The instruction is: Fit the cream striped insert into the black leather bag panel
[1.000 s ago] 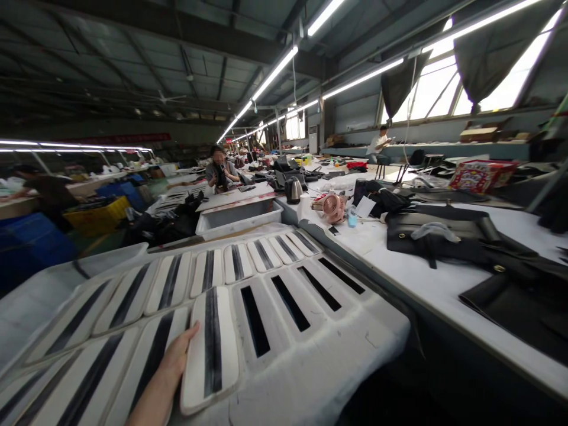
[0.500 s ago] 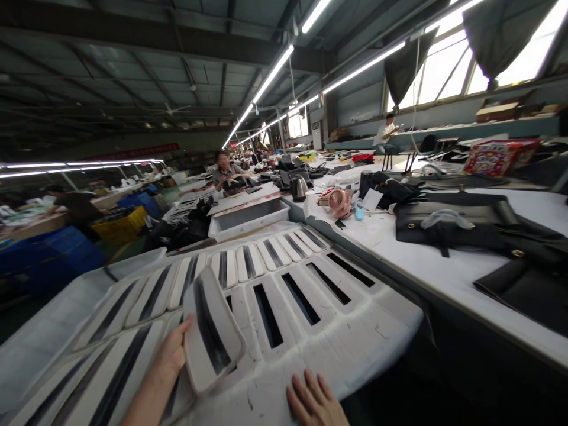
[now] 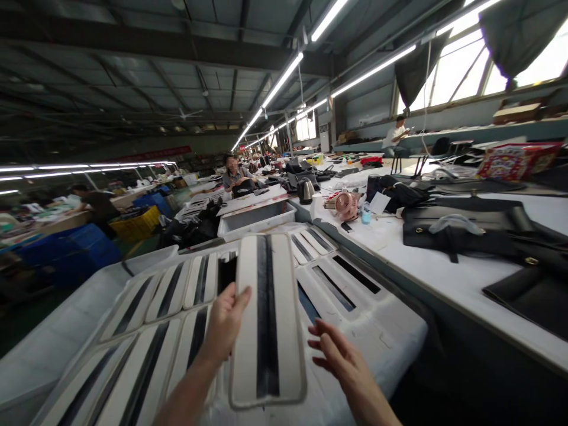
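A pale rectangular panel (image 3: 287, 331) with rounded corners and a dark stripe down its middle stands raised in front of me. My left hand (image 3: 227, 322) pinches its left edge between thumb and fingers. To its right, my right hand (image 3: 337, 355) hovers with fingers apart, near the panel's edge but not touching it. Beneath lies a light slotted board (image 3: 377, 313) with dark openings. Several similar striped panels (image 3: 142, 361) lie in rows on its left and far parts. What lies directly behind the raised panel is hidden.
A white plastic bin (image 3: 62, 343) runs along the left, another grey-white bin (image 3: 261, 222) beyond. On the white table (image 3: 444, 266) at right are a black bag (image 3: 465, 228), a pink fan (image 3: 347, 205) and a metal kettle (image 3: 305, 190). A seated person (image 3: 237, 177) works farther back.
The panel in my left hand has gone from tilted to more upright and moved right. My right hand has lifted off the board and come up beside the panel.
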`<move>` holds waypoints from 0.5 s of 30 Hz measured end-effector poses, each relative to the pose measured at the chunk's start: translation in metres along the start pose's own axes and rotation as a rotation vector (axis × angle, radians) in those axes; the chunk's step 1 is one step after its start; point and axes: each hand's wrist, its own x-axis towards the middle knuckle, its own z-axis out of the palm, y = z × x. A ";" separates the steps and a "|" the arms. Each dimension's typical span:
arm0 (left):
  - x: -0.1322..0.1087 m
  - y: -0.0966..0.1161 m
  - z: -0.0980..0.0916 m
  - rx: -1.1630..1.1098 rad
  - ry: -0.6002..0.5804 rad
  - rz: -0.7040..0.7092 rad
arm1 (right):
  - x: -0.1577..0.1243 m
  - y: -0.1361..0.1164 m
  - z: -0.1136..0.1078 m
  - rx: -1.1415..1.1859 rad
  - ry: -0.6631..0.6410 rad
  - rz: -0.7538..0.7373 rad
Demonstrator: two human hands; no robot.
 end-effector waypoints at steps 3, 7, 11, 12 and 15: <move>-0.040 0.001 0.050 -0.134 -0.222 -0.037 | -0.016 -0.057 -0.005 0.149 -0.048 0.017; -0.066 -0.002 0.101 -0.531 -0.418 -0.252 | -0.044 -0.073 -0.025 0.337 -0.007 0.170; -0.078 -0.023 0.149 -0.855 -0.620 -0.669 | -0.058 -0.068 -0.049 0.363 0.024 0.231; -0.081 -0.027 0.160 -0.902 -0.682 -0.753 | -0.061 -0.068 -0.054 0.354 0.029 0.224; -0.091 -0.033 0.188 -0.986 -0.836 -0.811 | -0.071 -0.072 -0.067 0.318 0.082 0.207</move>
